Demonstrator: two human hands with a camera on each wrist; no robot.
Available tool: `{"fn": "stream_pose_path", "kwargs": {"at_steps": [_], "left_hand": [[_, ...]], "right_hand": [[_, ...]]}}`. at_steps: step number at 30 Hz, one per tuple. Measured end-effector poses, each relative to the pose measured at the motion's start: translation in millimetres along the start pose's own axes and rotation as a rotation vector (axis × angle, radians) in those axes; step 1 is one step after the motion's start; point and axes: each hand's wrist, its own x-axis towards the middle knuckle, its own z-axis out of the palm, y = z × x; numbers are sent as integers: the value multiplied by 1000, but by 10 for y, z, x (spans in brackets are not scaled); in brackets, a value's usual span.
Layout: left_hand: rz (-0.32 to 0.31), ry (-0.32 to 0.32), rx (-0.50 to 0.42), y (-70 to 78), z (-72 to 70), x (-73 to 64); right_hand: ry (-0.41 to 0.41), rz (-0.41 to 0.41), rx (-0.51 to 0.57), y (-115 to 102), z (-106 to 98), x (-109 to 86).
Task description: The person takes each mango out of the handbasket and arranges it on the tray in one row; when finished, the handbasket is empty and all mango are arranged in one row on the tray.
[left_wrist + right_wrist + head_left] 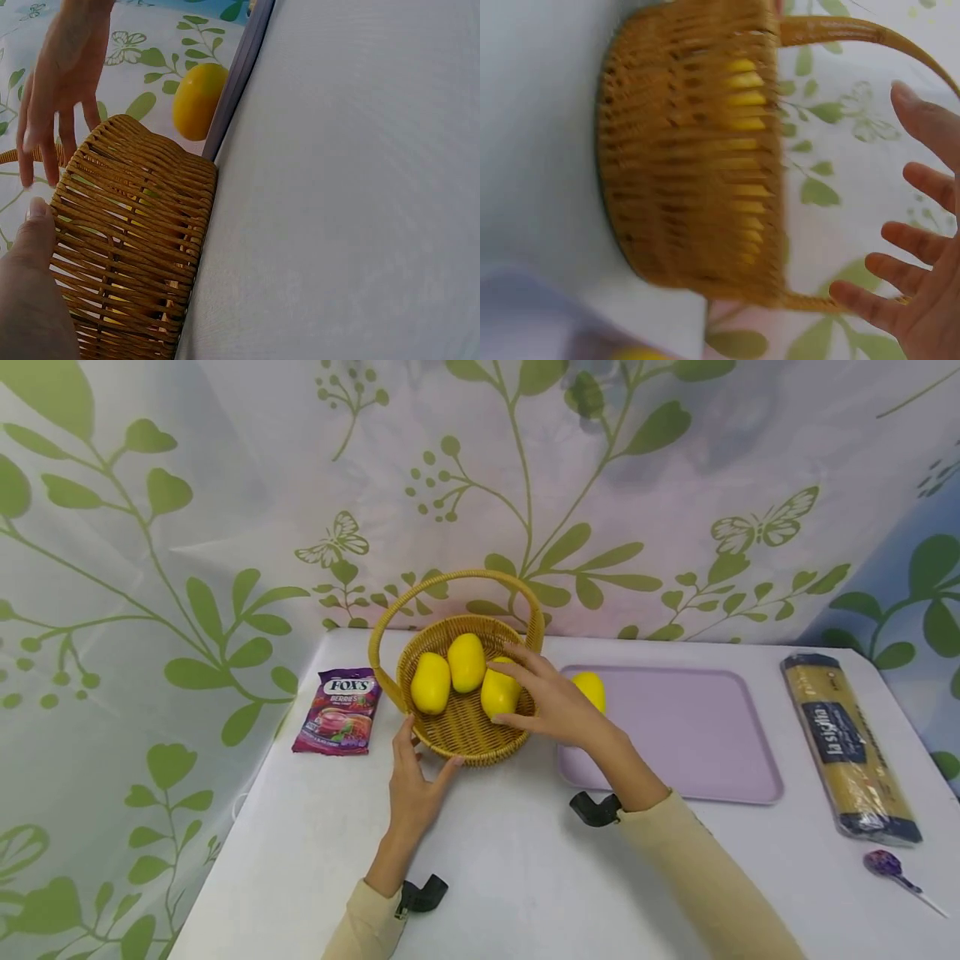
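Observation:
Three yellow mangoes lie in a round wicker basket with a tall arched handle. My right hand reaches over the basket's right rim. Its fingers are spread around the rightmost mango, and the right wrist view shows them apart with nothing between them. With fingers and thumb apart, my left hand touches the front left of the basket; the left wrist view has its thumb at the rim. Another mango sits at the left of a lilac tray, partly hidden by the right hand.
Left of the basket lies a purple Fox's candy bag. Beyond the tray, a pack of spaghetti lies at the right, with a wrapped lollipop near it. A leaf-patterned curtain hangs behind the white table.

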Motion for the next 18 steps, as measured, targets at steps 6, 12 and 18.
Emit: {"fn": "stream_pose_path", "kwargs": {"at_steps": [6, 12, 18], "left_hand": [[22, 2, -2, 15, -4, -5], [19, 5, 8, 30, -15, 6], [8, -2, 10, 48, -23, 19]], "right_hand": [[-52, 39, -70, 53, 304, 171], [-61, 88, -103, 121, 471, 271], [-125, 137, -156, 164, 541, 343]]}}
